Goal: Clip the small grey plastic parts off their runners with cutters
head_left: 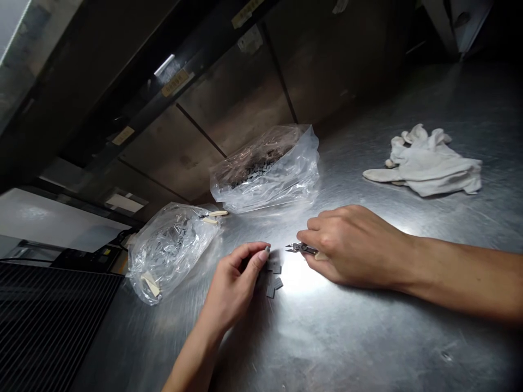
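We keep our left hand (231,286) low, left fingers (254,258) curled and pinching downward | our right hand (351,245) lies knuckles-up, right fingers (314,228) closed | our bare right forearm (453,272) stretches in from the side | our hands are near, not touching

White cotton gloves (425,163) crumpled on steel table (449,103); clear plastic bag (267,174), second bag (169,253).

Small blocks (274,283) dark grey. Pliers (301,248) black, steel glints. Counter (368,348) dull silver, fine criss-cross scratches. Cloth gloves (425,163) off-white. Plastic bags (265,174) clear, dark grey pieces inside. Tape (150,283) cream. Grille (44,326) black, close stripes.
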Available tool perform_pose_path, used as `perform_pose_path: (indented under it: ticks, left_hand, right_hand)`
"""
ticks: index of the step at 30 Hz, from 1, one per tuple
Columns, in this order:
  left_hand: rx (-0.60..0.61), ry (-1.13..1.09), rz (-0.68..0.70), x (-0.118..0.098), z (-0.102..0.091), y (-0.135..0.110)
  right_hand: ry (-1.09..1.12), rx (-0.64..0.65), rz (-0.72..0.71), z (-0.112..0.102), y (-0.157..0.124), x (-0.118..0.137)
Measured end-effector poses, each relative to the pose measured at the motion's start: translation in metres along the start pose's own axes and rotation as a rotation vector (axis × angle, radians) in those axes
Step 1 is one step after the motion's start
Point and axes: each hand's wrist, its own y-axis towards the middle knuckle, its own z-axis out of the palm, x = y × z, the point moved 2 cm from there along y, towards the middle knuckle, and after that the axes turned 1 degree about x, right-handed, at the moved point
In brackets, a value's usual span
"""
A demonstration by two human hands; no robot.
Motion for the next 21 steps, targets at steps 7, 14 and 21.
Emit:
perform_pose_path:
  ticks: [7, 14, 21]
  left_hand:
    - [0.118, -0.667, -0.251, -0.01, 0.008, -0.009]
    - [0.232, -0.789, -0.308, -0.013, 0.018, -0.014]
    - [0.235, -0.803, -0.319, -0.013, 0.024, -0.017]
  right_hand:
    - [0.024, -0.18, -0.047, -0.003, -0.002, 0.007]
    - [0.038, -0.155, -0.04, -0.003, -0.003, 0.011]
    - [0.02, -0.145, -0.093, -0.002, -0.004, 0.013]
